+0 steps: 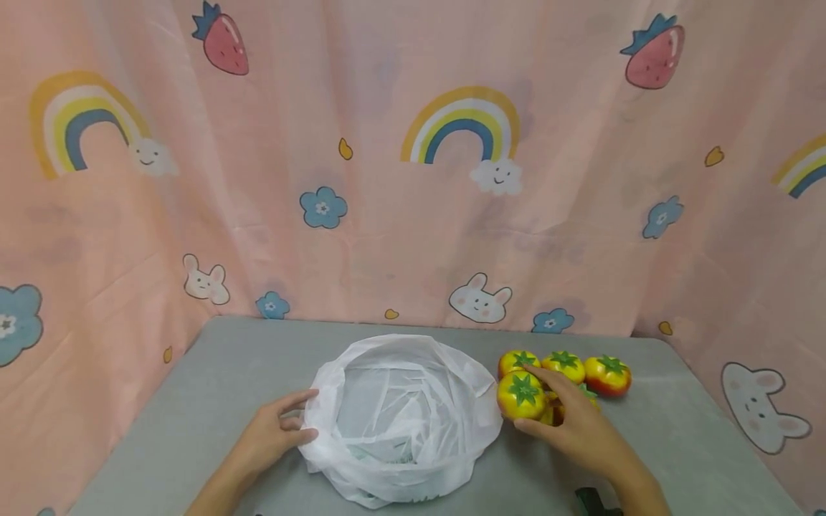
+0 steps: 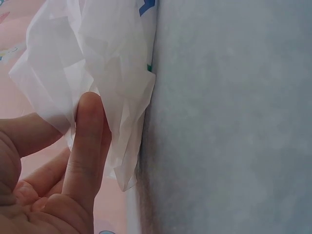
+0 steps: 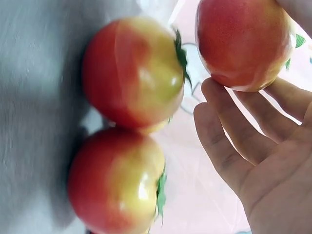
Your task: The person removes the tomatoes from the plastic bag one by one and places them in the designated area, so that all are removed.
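Observation:
A white plastic bag [image 1: 474,401] stands on the table with its mouth spread wide. My left hand [image 1: 274,430] pinches the bag's left rim between thumb and fingers; the left wrist view shows the thin plastic [image 2: 117,87] caught there. Right of the bag, my right hand [image 1: 574,419] holds a red-and-yellow toy tomato [image 1: 521,394] with a green leafy top. In the right wrist view this tomato [image 3: 243,44] is lifted at the fingertips, above two others [image 3: 134,73] on the table.
Several more tomatoes sit behind and beside my right hand, one [image 1: 608,376] at the far right of the group. A dark object [image 1: 590,500] shows near my right wrist. Behind the grey table [image 1: 213,380] hangs a pink patterned curtain [image 1: 387,251].

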The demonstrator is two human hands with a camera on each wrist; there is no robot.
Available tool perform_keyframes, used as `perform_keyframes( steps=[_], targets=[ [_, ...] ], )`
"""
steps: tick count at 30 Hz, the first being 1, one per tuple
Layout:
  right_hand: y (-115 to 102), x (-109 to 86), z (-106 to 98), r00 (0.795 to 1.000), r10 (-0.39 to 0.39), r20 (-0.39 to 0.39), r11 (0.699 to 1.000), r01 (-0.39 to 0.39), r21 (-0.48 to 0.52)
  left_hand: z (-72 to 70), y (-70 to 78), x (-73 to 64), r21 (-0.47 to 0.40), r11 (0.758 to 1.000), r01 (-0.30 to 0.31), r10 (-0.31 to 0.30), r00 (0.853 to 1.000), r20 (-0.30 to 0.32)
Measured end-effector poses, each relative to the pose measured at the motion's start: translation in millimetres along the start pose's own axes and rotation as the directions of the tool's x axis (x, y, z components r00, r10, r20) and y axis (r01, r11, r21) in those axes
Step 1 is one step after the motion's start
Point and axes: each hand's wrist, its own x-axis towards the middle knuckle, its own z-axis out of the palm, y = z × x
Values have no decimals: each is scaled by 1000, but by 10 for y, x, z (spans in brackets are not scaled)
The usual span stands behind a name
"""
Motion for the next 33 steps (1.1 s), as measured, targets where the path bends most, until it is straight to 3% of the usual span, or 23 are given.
perform_keyframes(
  steps=[6,11,17,26,33],
  targets=[
    [175,-38,-96,1000,-7,-22,999,6,-41,-8,-1,-13,-13,1000,-9,10,1000,19],
    [265,-88,-143,999,-20,-51,998,17,-56,5,12,-4,0,1000,23,-23,999,-24],
    [346,-77,-213,998,-11,-63,995,4,-102,-3,22,3,-2,999,32,-32,999,-24],
    [538,-91,-363,995,34,-92,995,-42,-89,-9,34,-6,2,999,38,-38,998,-42],
    [735,-146,-468,988,54,-148,994,-67,-88,-20,14,-8,-19,999,32,-33,999,-17]
  ],
)
